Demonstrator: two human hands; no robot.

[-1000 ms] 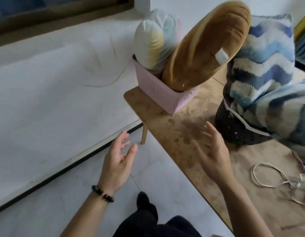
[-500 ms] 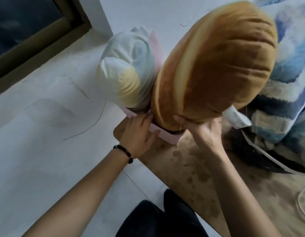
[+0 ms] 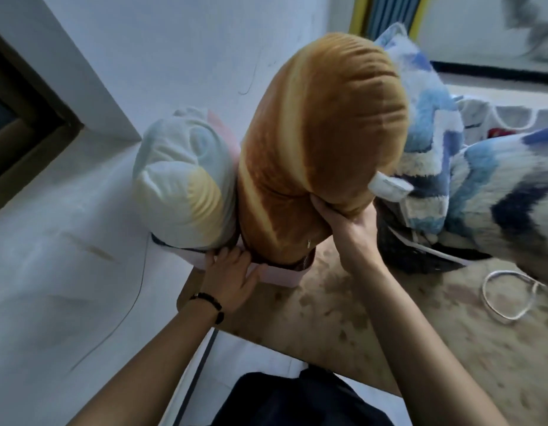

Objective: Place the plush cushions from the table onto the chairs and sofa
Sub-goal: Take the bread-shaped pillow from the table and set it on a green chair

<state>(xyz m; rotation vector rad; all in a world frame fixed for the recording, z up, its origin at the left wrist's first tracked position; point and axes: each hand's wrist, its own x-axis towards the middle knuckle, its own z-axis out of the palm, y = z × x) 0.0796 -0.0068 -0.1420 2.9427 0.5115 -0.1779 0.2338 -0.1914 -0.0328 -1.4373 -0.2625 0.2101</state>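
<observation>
A brown bread-shaped plush cushion (image 3: 321,142) stands upright in a pink basket (image 3: 281,276) at the corner of the wooden table (image 3: 343,318). A pastel white, blue and yellow cushion (image 3: 183,179) sits beside it in the same basket, on its left. My right hand (image 3: 343,222) grips the brown cushion's lower right side, under its white tag (image 3: 386,186). My left hand (image 3: 232,278) lies against the basket's front rim at the cushion's base. Fuzzy blue-and-white zigzag cushions (image 3: 469,167) are piled to the right in a dark basket (image 3: 420,256).
A white cable loop (image 3: 506,296) lies on the table at the right. A white wall (image 3: 66,241) runs close along the left of the table, with a dark window frame (image 3: 17,118) above. My dark trouser leg (image 3: 297,398) is at the bottom.
Both hands rose from open in the air to the pink basket. My right hand took hold of the brown cushion and has since shifted up its right side; the view moved closer.
</observation>
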